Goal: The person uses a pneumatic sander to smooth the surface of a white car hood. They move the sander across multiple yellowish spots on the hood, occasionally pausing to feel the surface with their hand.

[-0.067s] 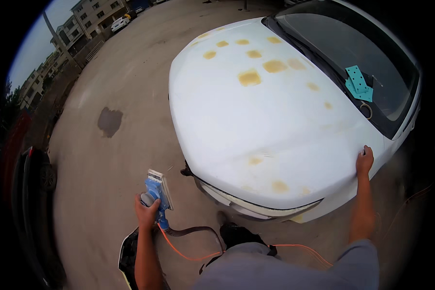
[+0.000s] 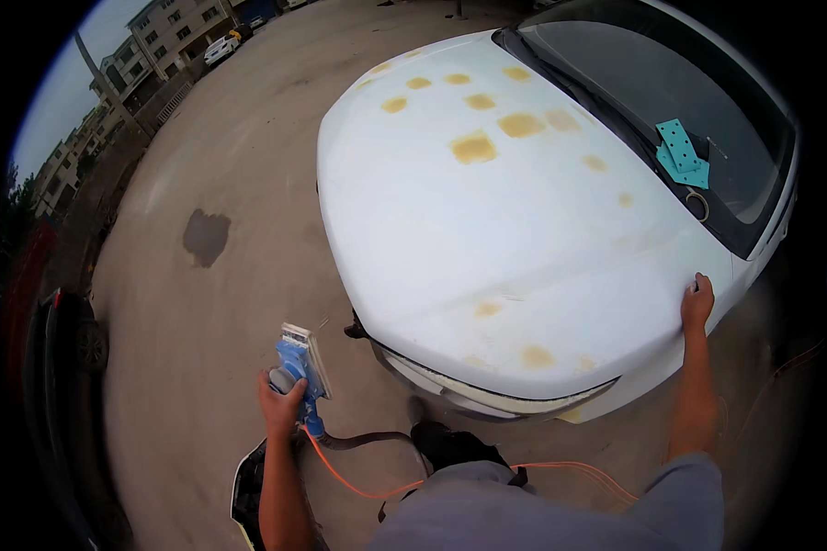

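My left hand grips a blue pneumatic sander with a grey knob and a rectangular pad. It is held in the air left of the car's front, its pad turned toward the car. A dark hose and an orange air line run from its lower end toward my body. My right hand rests at the right edge of the white hood, fingers curled in; whatever they may hold is hidden. Yellowish filler patches dot the hood, mostly on its far part.
Turquoise perforated sanding sheets and a tape ring lie at the windshield's base. A dark detached car part lies beside my left forearm. A dark car stands at far left. The orange line continues across the ground at right.
The view has shifted very slightly. Both hands keep their places, the left still holding the sander.
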A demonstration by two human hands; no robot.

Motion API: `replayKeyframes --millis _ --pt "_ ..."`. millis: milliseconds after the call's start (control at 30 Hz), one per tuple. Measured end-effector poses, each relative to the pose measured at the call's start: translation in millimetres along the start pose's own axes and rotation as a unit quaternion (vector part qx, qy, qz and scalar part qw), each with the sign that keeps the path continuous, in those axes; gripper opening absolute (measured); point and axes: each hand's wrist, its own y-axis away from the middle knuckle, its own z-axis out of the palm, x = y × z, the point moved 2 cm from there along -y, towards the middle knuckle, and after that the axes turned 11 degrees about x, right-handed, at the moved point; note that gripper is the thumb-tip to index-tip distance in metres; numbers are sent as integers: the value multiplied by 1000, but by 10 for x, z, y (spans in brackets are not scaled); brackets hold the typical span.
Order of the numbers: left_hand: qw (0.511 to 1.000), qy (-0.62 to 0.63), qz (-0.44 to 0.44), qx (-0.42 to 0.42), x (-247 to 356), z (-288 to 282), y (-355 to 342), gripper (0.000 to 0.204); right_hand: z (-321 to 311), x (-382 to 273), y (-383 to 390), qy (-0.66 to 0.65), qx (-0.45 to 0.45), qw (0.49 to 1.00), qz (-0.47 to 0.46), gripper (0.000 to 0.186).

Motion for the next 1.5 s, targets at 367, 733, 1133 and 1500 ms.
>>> replayKeyframes --millis 367,733,1133,1500 --pt "996 26 30 -85 -317 1125 -1995 52 -30 56 141 159 47 985 41 36" --pt "965 49 247 -76 1647 1872 -4260 56 -131 -759 1046 277 88 936 200 39" --pt "810 -79 457 -359 3866 3729 -3297 68 -136 -3289 1592 295 50 925 234 15" --pt "735 -75 564 -368 4211 4832 -3183 68 -160 -3748 2017 299 116 902 288 11"
